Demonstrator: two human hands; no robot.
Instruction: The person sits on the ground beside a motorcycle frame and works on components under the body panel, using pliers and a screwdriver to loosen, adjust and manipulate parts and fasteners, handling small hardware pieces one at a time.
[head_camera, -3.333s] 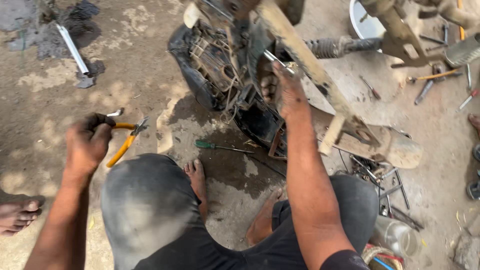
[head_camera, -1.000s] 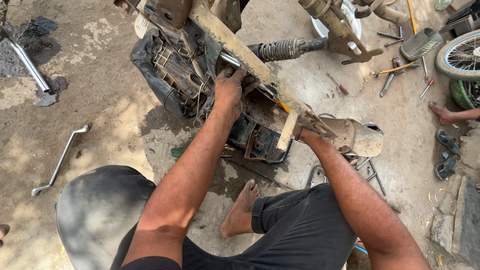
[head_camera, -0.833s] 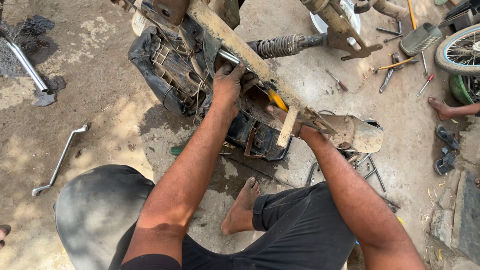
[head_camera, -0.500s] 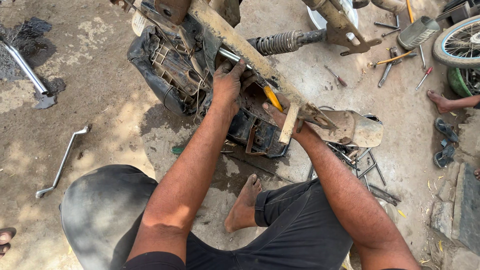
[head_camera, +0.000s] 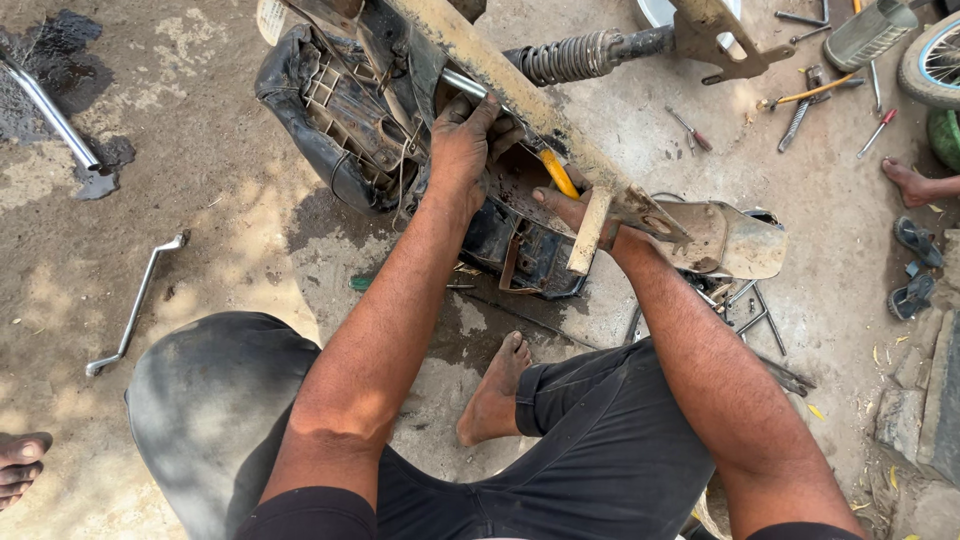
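No packages, labels, signs or screens are showing anywhere in this view. Only bare metal parts, tools and dirt ground are lying in sight.

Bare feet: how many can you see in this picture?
3. One foot is the person's own, on the ground between the knees. One foot shows at the left edge. One foot shows at the right edge, above two sandals. Others may be hidden.

Single head-worn view, steeply down, close in
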